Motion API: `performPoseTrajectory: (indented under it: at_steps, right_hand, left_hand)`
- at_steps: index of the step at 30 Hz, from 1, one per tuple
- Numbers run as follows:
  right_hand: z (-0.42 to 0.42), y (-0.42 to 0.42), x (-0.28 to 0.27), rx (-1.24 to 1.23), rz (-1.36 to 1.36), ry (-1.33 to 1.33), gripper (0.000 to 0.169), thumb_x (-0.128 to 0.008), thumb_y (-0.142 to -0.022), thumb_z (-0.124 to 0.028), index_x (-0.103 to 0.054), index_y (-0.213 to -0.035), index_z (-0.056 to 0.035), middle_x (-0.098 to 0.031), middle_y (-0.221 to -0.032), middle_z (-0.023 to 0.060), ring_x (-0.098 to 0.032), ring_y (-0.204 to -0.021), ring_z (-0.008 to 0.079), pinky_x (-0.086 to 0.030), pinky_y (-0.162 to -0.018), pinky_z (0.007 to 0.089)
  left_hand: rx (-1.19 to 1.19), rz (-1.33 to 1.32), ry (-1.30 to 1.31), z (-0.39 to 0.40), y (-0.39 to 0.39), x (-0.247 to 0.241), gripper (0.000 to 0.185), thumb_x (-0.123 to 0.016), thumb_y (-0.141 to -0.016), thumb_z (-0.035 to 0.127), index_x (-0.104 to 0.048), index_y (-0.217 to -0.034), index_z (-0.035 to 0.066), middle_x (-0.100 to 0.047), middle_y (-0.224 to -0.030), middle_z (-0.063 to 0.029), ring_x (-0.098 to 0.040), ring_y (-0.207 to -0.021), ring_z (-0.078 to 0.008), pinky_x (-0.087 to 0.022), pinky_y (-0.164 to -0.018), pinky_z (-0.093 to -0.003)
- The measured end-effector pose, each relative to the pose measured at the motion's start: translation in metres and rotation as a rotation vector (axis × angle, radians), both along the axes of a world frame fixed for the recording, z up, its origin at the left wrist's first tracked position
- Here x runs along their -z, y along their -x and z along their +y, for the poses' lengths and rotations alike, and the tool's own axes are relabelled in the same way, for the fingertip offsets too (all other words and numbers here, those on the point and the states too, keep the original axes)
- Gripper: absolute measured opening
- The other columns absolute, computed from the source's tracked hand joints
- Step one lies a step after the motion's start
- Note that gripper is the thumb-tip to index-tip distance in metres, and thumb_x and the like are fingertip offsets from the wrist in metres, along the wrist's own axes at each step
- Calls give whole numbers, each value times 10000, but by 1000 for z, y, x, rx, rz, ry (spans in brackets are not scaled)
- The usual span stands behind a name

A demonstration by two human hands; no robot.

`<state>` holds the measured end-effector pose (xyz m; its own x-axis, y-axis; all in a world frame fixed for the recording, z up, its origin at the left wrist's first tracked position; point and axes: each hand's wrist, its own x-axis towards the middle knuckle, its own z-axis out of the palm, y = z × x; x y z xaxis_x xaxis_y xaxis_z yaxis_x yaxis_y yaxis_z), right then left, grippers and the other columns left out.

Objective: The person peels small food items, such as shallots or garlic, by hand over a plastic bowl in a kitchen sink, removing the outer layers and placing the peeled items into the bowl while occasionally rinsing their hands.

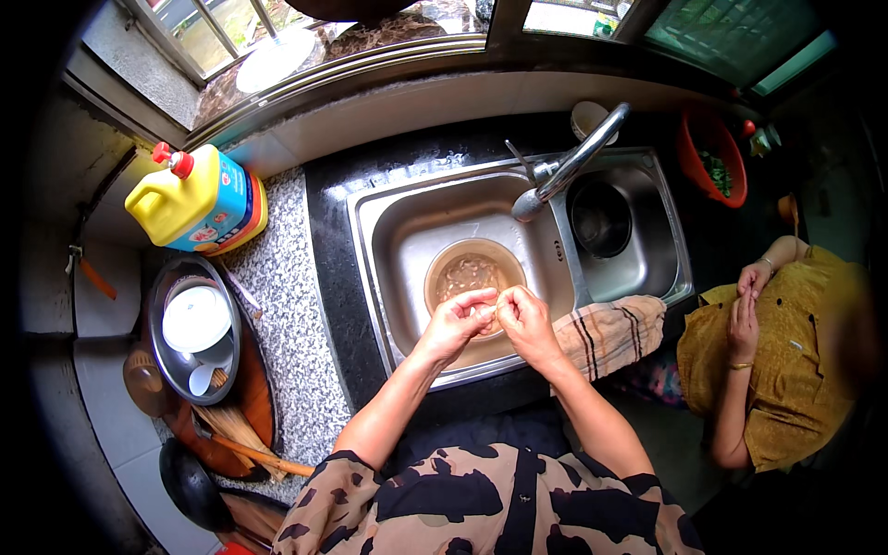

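My left hand [459, 325] and my right hand [525, 320] meet at the fingertips above the near rim of a round tan bowl [434, 272]. The bowl stands in the larger basin of a stainless steel sink [408, 232]. Cloudy water fills part of it, with several small pale pieces [466, 272] in the water. Thumb and forefinger of each hand are pinched close together. Whatever may lie between them is too small and too covered to make out. My fingers hide the bowl's near side.
A chrome faucet [584, 151] arches over the sink divider. The smaller basin holds a dark bowl [601, 219]. A striped cloth [612, 331] drapes over the front edge. Left are a yellow jug [198, 201] and a dish-filled basin [158, 333]. At right, a person [777, 361] stands near a red basin [694, 163] with greens.
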<state>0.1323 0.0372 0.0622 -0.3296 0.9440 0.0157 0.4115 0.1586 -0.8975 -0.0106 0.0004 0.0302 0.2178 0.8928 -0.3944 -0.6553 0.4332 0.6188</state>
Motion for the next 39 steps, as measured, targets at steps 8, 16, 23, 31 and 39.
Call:
performPoseTrajectory:
  at_steps: [8, 16, 23, 31, 39]
  right_hand:
    - [-5, -1, 1, 74, 80, 116, 89, -520, -795, -56, -495, -741, 10, -513, -643, 78, -483, -552, 122, -403, -504, 263]
    - [-7, -8, 12, 183, 162, 161, 58, -516, -764, -47, -493, -734, -3, -471, -609, 27, -431, -552, 75, -380, -508, 237]
    - [7, -7, 8, 214, 12, -35, 41, -540, -727, -23, -507, -738, -1, -517, -642, 63, -462, -535, 120, -395, -512, 252]
    - [8, 3, -8, 0, 62, -12, 70, -599, -718, -29, -562, -773, -8, -557, -711, 75, -543, -598, 149, -445, -561, 258]
    - [5, 9, -7, -73, 12, -116, 67, -586, -740, -34, -528, -755, -6, -519, -731, 112, -543, -661, 248, -433, -582, 320]
  left_hand:
    - [-25, -227, -41, -3, -2, 9, 251, -562, -828, 86, -531, -1065, 7, -577, -823, -69, -544, -710, -124, -466, -658, -222]
    - [-153, -56, 88, -1, 0, 5, 157, -583, -814, 92, -558, -947, 12, -603, -833, -79, -575, -702, -113, -489, -626, -191]
    - [-116, 18, 80, -3, 5, 7, 205, -602, -805, 109, -557, -974, 0, -608, -828, -68, -571, -701, -101, -479, -633, -187]
    - [-116, 14, 60, -4, 5, 6, 172, -605, -804, 102, -564, -943, 9, -597, -803, -54, -556, -684, -97, -470, -642, -199]
    - [-67, -1, 54, -4, 6, 4, 137, -596, -808, 89, -567, -916, 9, -586, -796, -53, -536, -668, -98, -446, -614, -206]
